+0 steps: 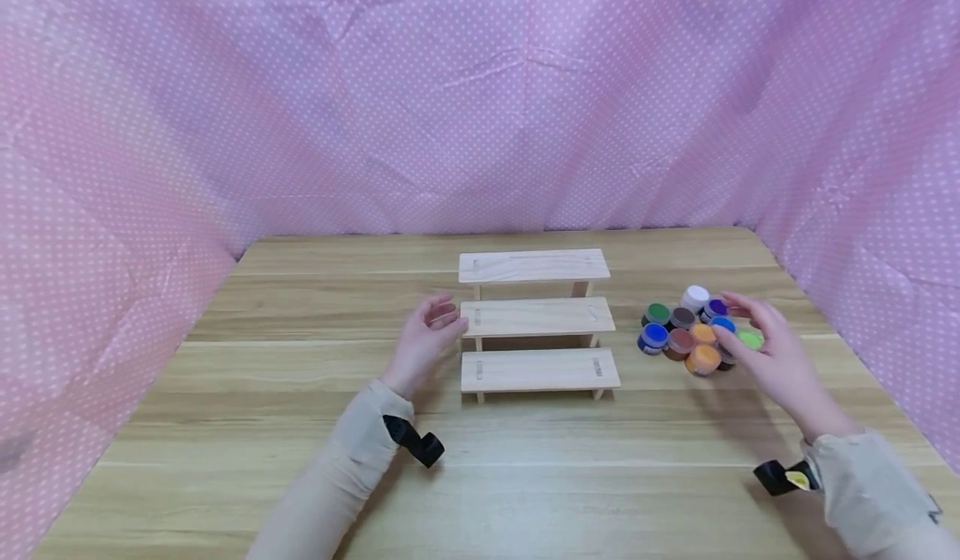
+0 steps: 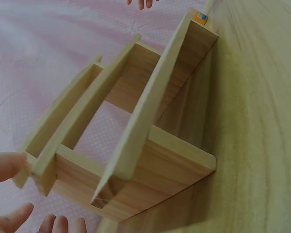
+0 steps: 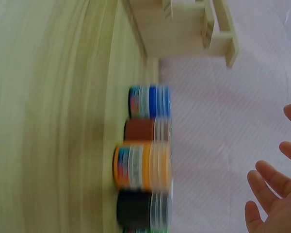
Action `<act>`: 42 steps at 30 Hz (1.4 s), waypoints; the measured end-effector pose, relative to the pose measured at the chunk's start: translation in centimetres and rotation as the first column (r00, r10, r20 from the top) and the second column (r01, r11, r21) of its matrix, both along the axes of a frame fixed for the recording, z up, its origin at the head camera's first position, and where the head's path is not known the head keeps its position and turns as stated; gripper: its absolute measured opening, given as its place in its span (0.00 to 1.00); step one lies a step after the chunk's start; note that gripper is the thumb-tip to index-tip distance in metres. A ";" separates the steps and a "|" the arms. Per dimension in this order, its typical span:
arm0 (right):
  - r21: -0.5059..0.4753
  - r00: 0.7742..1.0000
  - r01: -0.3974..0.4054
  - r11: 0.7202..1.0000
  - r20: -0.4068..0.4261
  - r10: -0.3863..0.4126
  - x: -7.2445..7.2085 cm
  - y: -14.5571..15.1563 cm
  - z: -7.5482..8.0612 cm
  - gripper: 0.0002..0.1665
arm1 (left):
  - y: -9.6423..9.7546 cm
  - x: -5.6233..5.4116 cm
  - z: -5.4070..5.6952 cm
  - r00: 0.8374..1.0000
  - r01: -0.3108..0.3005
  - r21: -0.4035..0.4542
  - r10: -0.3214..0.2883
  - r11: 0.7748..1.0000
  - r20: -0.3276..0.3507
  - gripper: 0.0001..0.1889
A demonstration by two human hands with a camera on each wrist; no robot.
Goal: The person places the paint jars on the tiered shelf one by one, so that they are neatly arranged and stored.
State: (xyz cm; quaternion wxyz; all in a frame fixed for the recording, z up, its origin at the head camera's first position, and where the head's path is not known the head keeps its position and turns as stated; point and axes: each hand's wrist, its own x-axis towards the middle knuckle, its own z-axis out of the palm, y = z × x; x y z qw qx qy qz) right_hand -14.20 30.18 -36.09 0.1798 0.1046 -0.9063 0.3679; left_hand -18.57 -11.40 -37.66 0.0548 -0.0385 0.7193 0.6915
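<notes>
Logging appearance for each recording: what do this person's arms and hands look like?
The left hand and right hand are bare. Pale beige sleeves reach the wrists, each with a small black attachment; the right one carries a yellow mark.

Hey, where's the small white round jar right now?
In the head view, the small white round jar stands right of the three-tier pale wooden shelf, with the dark purple round jar just to its right and slightly nearer the person.

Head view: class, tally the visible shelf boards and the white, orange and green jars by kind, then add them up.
Shelf boards: 3
White jar: 1
Orange jars: 2
Green jars, one dark, one light: 2
Total: 8
</notes>
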 end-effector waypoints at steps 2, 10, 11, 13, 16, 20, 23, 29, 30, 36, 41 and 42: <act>0.022 1.000 0.015 1.000 0.012 -0.015 -0.1 0.8 -0.1 0.28 | 0.1 -0.1 -0.2 1.000 -0.002 0.004 0.002 1.000 -0.014 0.31; 0.056 0.995 0.039 0.998 0.091 -0.044 -0.4 3.7 -0.8 0.30 | 0.4 -0.2 -0.6 1.000 -0.010 0.013 0.010 1.000 -0.020 0.31; 0.058 0.994 0.038 0.998 0.096 -0.044 -0.5 4.0 -0.9 0.29 | 0.5 -0.3 -0.6 1.000 -0.008 0.017 0.008 1.000 -0.021 0.30; 0.069 0.993 0.035 0.997 0.106 -0.042 -0.6 4.5 -1.1 0.29 | 0.5 -0.3 -0.6 1.000 -0.003 0.016 0.003 1.000 -0.020 0.30; 0.093 0.990 0.023 0.995 0.136 -0.036 -0.9 5.3 -1.4 0.29 | 0.5 -0.2 -0.6 1.000 -0.011 0.018 0.010 1.000 0.009 0.28; 0.150 0.978 0.000 0.989 0.209 -0.031 -1.2 6.7 -1.6 0.33 | 0.6 -0.3 -0.7 0.999 -0.019 0.045 0.017 0.999 0.034 0.26; 0.150 0.962 -0.033 0.988 0.271 -0.009 -1.3 7.8 -1.8 0.36 | 0.7 -0.3 -0.9 0.999 -0.019 0.075 0.016 0.997 0.043 0.25; 0.156 0.945 -0.067 0.985 0.326 0.013 -1.6 9.1 -2.3 0.37 | 0.7 -0.5 -1.2 0.998 -0.034 0.108 0.029 0.994 0.051 0.25; 0.170 0.943 -0.070 0.983 0.332 0.010 -1.7 9.2 -2.3 0.37 | 0.8 -0.5 -1.2 0.998 -0.035 0.113 0.030 0.993 0.047 0.25; 0.186 0.929 -0.122 0.975 0.368 0.046 -1.8 9.1 -2.8 0.35 | 0.8 -0.5 -1.2 0.998 -0.042 0.138 0.037 0.989 0.041 0.24; 0.154 0.922 -0.158 0.975 0.377 0.089 -2.1 8.7 -3.4 0.32 | 0.7 -0.5 -1.3 0.998 -0.034 0.149 0.027 0.988 0.050 0.24; 0.151 0.924 -0.160 0.975 0.371 0.094 -2.1 8.7 -3.5 0.31 | 0.7 -0.5 -1.4 0.998 -0.032 0.149 0.024 0.988 0.050 0.24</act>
